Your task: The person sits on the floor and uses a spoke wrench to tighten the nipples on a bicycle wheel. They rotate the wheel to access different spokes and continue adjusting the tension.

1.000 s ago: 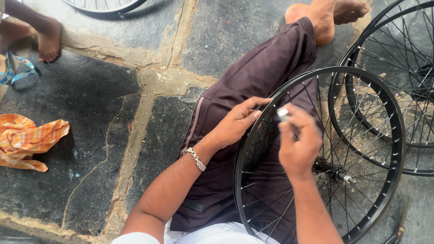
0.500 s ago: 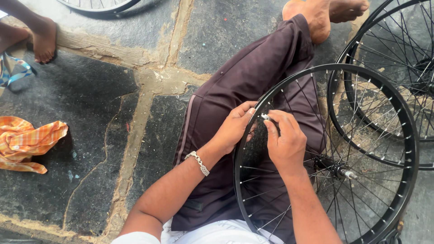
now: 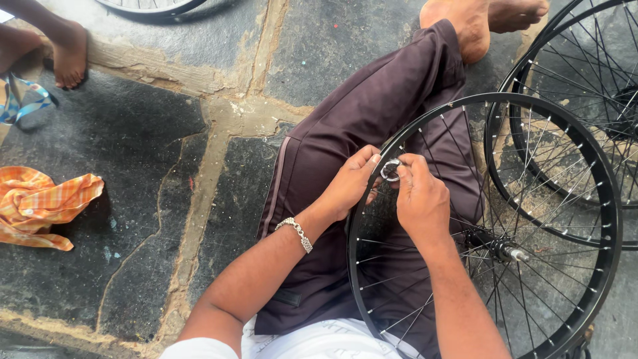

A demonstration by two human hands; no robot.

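A black bicycle wheel rim [image 3: 601,199] with thin spokes and a metal hub [image 3: 498,247] rests across my lap, over dark brown trousers. My left hand [image 3: 349,183] grips the rim's upper left edge; a silver bracelet sits on that wrist. My right hand [image 3: 420,198] is closed on a small round metal tool [image 3: 389,170], held against the rim right beside the left fingers. Both hands almost touch at the rim.
A second black wheel [image 3: 531,199] lies behind the first at the right, and part of a third [image 3: 149,8] shows at the top. An orange checked cloth [image 3: 40,206] lies on the stone floor at left. Another person's bare foot [image 3: 66,56] is at the top left.
My right hand has moved left and up along the rim, bringing the small metal tool to my left fingers. The view shifted slightly.
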